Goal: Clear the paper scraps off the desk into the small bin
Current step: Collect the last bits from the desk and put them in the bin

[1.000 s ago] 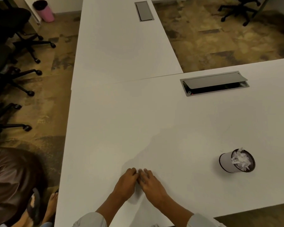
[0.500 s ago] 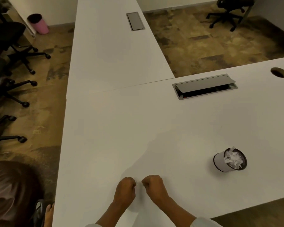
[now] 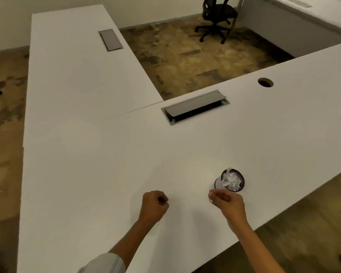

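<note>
The small bin (image 3: 219,183), a white cylinder with a dark inside, stands on the white desk (image 3: 106,174) near its front right edge. White paper scraps (image 3: 231,181) fill the bin to the rim. My right hand (image 3: 227,203) hovers just in front of the bin, fingers pinched, with a small white bit showing at the fingertips. My left hand (image 3: 155,204) is a closed fist over the desk, well left of the bin, and a white speck shows inside it. I see no loose scraps lying on the desk.
A grey cable hatch (image 3: 195,107) with its lid ajar sits in the desk behind the bin, and a round cable hole (image 3: 265,82) lies to its right. A second hatch (image 3: 110,40) is on the far wing. An office chair (image 3: 217,18) stands beyond.
My hands closed into fists from flat on the desk, then separated. The right hand moved right, up to the bin, while the left stayed near the middle. The camera view swung right.
</note>
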`<state>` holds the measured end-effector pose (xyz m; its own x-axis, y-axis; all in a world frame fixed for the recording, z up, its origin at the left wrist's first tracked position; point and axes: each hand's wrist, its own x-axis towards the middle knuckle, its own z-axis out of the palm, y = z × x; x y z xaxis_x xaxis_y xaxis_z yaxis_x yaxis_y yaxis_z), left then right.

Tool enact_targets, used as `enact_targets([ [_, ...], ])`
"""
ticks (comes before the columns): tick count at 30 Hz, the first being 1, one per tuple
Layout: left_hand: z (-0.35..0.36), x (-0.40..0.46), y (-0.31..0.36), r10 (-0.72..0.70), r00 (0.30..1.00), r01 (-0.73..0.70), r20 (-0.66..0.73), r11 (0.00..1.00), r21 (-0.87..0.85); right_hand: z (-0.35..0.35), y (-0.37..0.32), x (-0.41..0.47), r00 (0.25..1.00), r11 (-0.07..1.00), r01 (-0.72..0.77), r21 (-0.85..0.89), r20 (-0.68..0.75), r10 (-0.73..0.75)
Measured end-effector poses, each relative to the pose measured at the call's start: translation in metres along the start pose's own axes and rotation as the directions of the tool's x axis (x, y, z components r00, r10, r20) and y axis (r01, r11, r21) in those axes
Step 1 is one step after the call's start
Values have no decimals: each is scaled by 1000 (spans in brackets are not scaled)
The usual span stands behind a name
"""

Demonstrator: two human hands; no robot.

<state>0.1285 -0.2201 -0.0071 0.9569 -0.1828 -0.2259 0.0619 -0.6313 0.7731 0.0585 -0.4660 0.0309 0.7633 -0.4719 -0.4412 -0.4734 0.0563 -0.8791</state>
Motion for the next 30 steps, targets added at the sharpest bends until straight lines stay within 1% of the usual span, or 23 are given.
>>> enact_targets([
  [1, 14, 6, 20, 29, 999, -28, 23, 999, -29, -14, -7, 8, 998, 999, 26, -34, -64, -28],
  [3, 42, 18, 61, 101, 994, -97, 52, 992, -80, -37, -21, 24, 980, 985, 66, -157, -176, -94],
  [5, 68, 29, 102, 194, 979, -188, 57, 977, -103, -54, -31, 40, 961, 966, 100, -240, -226, -156],
  [8, 101, 45, 153, 270, 960, -258, 78, 956, -136, -64, -41, 61, 948, 924, 153, -350, -214, -237],
  [10, 116, 56, 172, 262, 957, -244, 125, 959, -143, -66, -43, 72, 950, 897, 177, -404, -167, -263],
  [12, 124, 64, 179, 229, 957, -206, 180, 969, -139, -67, -43, 80, 960, 850, 189, -491, -91, -266],
  [14, 124, 68, 175, 213, 954, -184, 211, 972, -148, -66, -42, 84, 961, 793, 215, -570, -22, -276],
  [16, 117, 69, 165, 215, 954, -183, 209, 970, -160, -66, -42, 84, 949, 740, 250, -625, 5, -316],
  [18, 105, 69, 150, 214, 961, -183, 177, 968, -173, -65, -41, 83, 925, 705, 275, -654, -19, -379],
  [21, 80, 66, 120, 179, 976, -158, 126, 974, -163, -59, -41, 80, 887, 686, 278, -673, -93, -451],
  [23, 61, 62, 95, 140, 985, -125, 105, 982, -140, -53, -42, 78, 874, 629, 249, -736, -109, -473],
  [25, 39, 57, 68, 116, 989, -109, 94, 991, -82, -47, -44, 78, 867, 556, 227, -799, -94, -489],
  [26, 27, 54, 54, 111, 990, -107, 92, 993, -50, -45, -44, 78, 868, 539, 218, -814, -91, -488],
  [28, 3, 46, 30, 88, 992, -87, 91, 996, -12, -42, -43, 79, 871, 547, 214, -810, -95, -482],
  [30, -20, 37, 8, 60, 995, -60, 79, 998, 6, -32, -41, 74, 862, 595, 266, -759, -89, -499],
])
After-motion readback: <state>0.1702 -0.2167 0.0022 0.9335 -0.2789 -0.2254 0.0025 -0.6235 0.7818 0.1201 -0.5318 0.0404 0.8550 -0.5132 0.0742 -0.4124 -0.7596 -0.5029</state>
